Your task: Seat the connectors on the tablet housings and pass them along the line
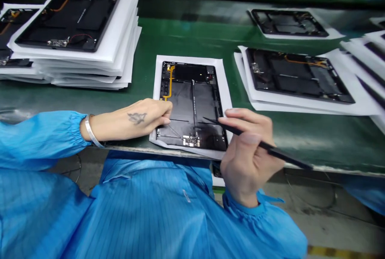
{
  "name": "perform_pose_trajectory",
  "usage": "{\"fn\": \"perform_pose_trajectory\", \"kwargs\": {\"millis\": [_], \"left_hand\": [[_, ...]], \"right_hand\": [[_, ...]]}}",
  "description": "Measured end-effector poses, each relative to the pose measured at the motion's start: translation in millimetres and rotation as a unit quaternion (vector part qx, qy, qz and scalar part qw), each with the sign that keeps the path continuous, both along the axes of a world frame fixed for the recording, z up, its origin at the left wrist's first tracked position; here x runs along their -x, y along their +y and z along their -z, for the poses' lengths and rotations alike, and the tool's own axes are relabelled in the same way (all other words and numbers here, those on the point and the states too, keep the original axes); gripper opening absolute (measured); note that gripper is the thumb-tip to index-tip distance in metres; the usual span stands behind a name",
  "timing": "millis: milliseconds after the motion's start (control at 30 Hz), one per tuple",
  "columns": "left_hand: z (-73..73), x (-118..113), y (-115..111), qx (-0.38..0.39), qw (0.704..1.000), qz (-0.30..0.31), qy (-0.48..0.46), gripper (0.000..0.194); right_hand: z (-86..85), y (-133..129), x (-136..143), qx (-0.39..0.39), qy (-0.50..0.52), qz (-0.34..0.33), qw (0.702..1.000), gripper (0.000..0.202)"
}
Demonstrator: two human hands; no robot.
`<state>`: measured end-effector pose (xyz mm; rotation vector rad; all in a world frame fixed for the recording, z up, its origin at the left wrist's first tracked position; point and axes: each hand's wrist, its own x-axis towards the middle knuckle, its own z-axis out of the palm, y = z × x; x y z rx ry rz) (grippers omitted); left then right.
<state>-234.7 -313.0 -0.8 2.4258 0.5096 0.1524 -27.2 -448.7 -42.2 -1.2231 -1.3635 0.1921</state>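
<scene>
In front of me an opened tablet (207, 98) lies on a white sheet (225, 78), its inside facing up. An orange flex cable (171, 84) runs down its left side, and a small circuit board (191, 141) sits at the near end. My left hand (144, 118) is closed over the tablet's left edge, thumb and fingers together; whatever they pinch is hidden. Beside the thumb, a thin dark line, perhaps a wire, runs toward the small board. Black tweezers (270, 148) are gripped in my right hand (251, 152), their tip over the tablet's middle right.
At the left stands a tall stack of paper sheets (120, 50) with an opened tablet (72, 14) on top. To the right, another tablet (297, 74) rests on paper. More tablets (288, 22) lie farther back. The green bench (186, 34) ends just before my body.
</scene>
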Motion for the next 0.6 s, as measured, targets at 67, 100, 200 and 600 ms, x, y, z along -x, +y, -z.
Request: {"fn": "perform_pose_trajectory", "kwargs": {"millis": [67,100,200,600], "left_hand": [[4.1,1.5,-2.7,0.047,0.998,-0.044,-0.022,0.018],[6.4,2.7,-4.4,0.073,0.994,-0.068,-0.038,0.016],[13.7,6.2,-12.0,0.168,0.972,-0.127,-0.104,0.008],[23.0,21.8,-42.6,0.094,0.943,-0.248,-0.199,0.01]], "right_hand": [[-5.1,1.3,6.5,-0.013,-0.063,-0.049,0.997,0.031],[-6.0,2.7,11.8,-0.006,-0.097,-0.072,0.993,0.033],[-2.7,10.1,29.7,0.048,-0.244,-0.107,0.963,0.031],[11.7,27.0,39.2,0.078,-0.216,-0.124,0.965,0.02]]}}
